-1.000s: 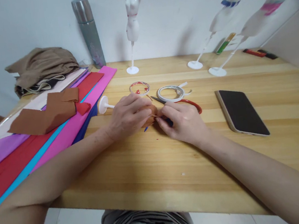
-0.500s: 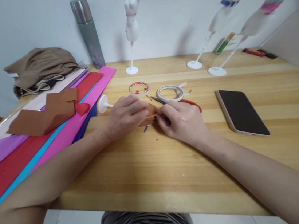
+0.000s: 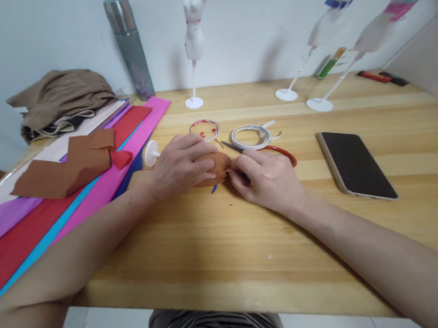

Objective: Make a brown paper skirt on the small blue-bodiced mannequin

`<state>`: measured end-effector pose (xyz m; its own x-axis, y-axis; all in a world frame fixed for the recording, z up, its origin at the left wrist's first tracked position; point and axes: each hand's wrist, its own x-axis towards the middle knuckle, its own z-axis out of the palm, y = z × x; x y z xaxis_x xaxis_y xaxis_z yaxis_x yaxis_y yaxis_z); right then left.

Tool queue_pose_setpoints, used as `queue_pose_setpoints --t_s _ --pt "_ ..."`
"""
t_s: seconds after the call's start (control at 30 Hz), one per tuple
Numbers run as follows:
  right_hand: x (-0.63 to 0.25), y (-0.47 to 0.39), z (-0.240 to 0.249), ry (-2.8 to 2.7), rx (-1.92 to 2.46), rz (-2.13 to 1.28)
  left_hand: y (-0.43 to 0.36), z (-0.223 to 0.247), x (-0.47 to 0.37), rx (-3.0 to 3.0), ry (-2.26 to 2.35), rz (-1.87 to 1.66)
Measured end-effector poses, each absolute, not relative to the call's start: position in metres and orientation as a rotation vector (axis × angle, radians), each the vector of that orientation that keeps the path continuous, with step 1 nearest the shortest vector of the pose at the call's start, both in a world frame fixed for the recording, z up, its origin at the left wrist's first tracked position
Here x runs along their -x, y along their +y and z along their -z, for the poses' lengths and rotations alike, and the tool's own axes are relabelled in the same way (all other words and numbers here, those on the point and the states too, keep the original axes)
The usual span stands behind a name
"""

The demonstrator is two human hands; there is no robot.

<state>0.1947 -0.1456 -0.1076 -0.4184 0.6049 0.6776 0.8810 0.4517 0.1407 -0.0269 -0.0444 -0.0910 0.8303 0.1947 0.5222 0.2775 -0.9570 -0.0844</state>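
A small dress form lies on its side, its white round base sticking out left of my left hand. Brown crepe paper is wrapped about the form, and the fingers of my left hand curl over both. At the paper's right end my right hand pinches the gathered brown edge between thumb and fingers. Most of the form's body is hidden by paper and hand. A blue scrap pokes out beneath. Red-handled scissors lie partly under my right hand, blade pointing left.
Behind my hands are a white tape roll and a clear tape ring. A phone lies right. Coloured paper sheets cover the left side. Along the wall stand a thermos and white dress forms.
My left hand has slid slightly left and its fingers have drawn back, so more of the brown paper shows. My right hand keeps its pinch in nearly the same place.
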Motion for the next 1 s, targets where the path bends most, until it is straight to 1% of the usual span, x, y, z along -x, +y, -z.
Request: queue_pose_setpoints --t_s 0.1,0.17,0.67,0.87,1.0 --pt "-0.194 -0.146 0.108 -2.161 1.23 0.665 -0.04 0.087 0.029 2.744 -0.171 0.8" --pt "-0.193 -0.146 0.108 -2.16 1.222 0.671 -0.038 0.085 0.03 2.704 -0.133 0.768" --pt "-0.19 -0.146 0.112 -2.155 1.267 0.665 -0.04 0.071 0.035 2.743 -0.277 0.557" --pt "-0.192 -0.146 0.111 -2.174 1.283 0.632 -0.039 0.071 0.038 2.707 -0.236 0.596" --pt "-0.195 -0.146 0.11 -2.192 1.272 0.595 -0.038 0.073 0.037 2.652 -0.08 0.8"
